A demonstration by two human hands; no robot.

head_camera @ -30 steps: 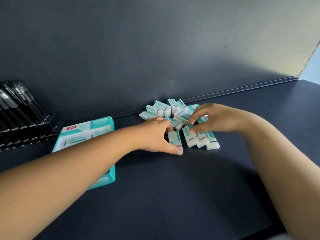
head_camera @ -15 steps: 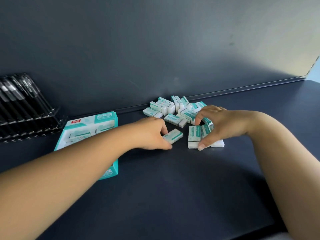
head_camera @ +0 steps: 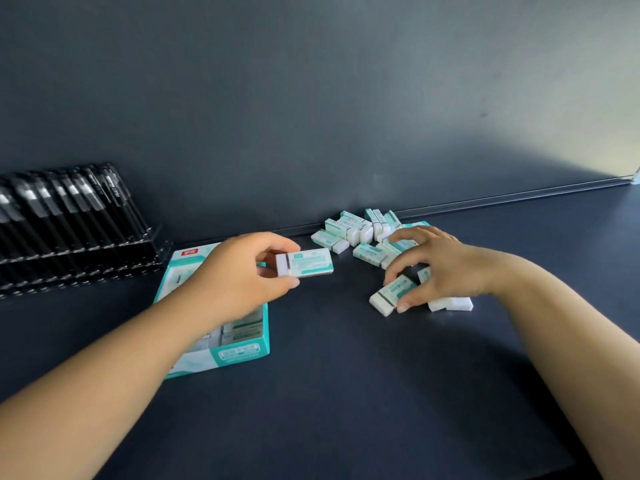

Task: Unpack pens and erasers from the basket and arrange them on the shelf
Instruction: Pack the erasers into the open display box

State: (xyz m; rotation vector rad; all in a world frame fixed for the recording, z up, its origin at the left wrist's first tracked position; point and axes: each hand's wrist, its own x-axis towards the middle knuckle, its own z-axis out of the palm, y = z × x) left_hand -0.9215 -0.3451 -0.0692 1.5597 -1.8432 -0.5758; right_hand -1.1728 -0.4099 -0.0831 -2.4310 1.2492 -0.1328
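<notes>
Dark shelf [head_camera: 346, 393] underneath; pen rack [head_camera: 69, 230] far left; teal carton [head_camera: 221, 351] beside it; eraser pile [head_camera: 360, 230] against the back wall; left hand [head_camera: 239, 275] pinching a lifted eraser [head_camera: 304, 262] over the carton's edge; right hand [head_camera: 436, 265] pinching a second eraser [head_camera: 389, 296] beside the pile.

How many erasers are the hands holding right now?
2. The left hand pinches one eraser lifted above the teal box. The right hand grips another eraser by the loose pile. Its palm may hide more.
</notes>
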